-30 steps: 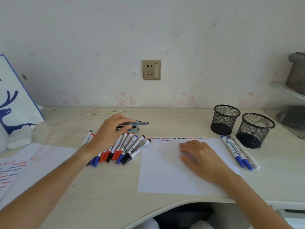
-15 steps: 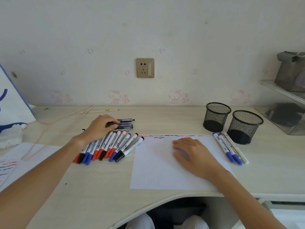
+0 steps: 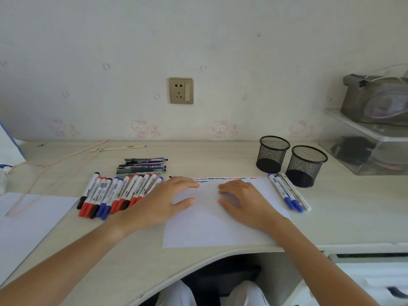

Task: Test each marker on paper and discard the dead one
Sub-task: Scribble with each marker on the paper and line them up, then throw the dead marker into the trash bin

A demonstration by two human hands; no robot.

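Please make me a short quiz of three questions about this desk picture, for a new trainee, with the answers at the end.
1. True or false: the left hand is holding a marker.
2. How many mesh cups stand at the right side of the desk?
3. Where do the test scribbles lie on the sheet of paper? A) along the far edge B) along the near edge C) in the middle

Key
1. False. It lies flat with straight fingers, partly on the sheet, beside the row of markers; the right hand also rests flat on the sheet.
2. Two: the farther cup and the nearer cup, both looking empty.
3. A.
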